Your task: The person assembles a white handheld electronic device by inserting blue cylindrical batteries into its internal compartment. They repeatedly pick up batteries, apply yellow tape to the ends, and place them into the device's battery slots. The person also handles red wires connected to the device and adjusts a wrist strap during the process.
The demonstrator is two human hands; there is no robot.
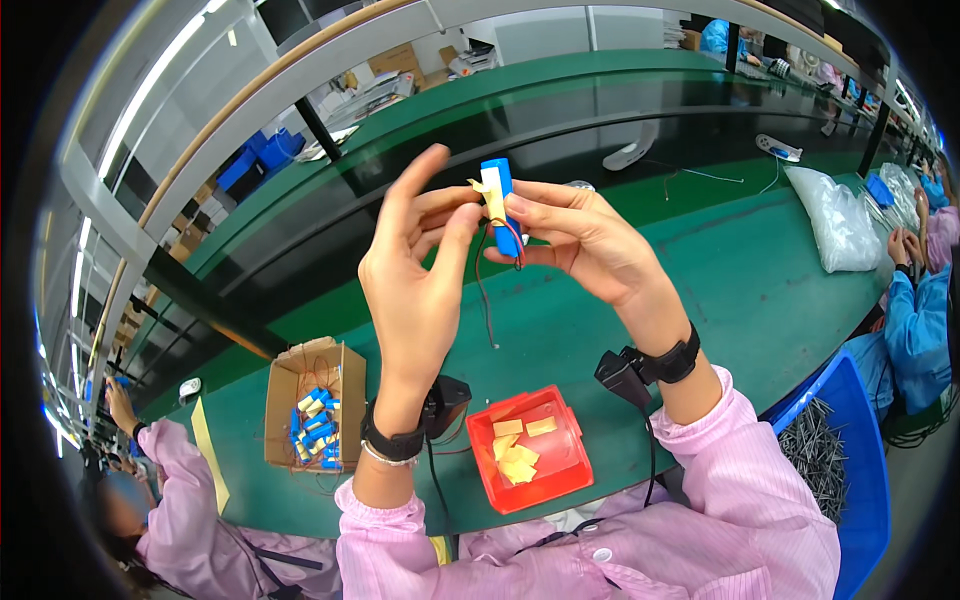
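My right hand pinches a blue battery pack upright above the green bench, thumb on its near side. A pale yellow tape piece lies along the pack's face, with a small end sticking out to the left. Thin red and black wires hang from the pack. My left hand is beside the pack, index finger raised and thumb apart; its other fingertips are close to the tape's loose end. Below, a red tray holds several yellow pieces.
A cardboard box with several blue wired battery packs stands at left. At right are a clear plastic bag and a blue bin of thin metal pieces. Co-workers sit on both sides. A dark conveyor runs beyond the bench.
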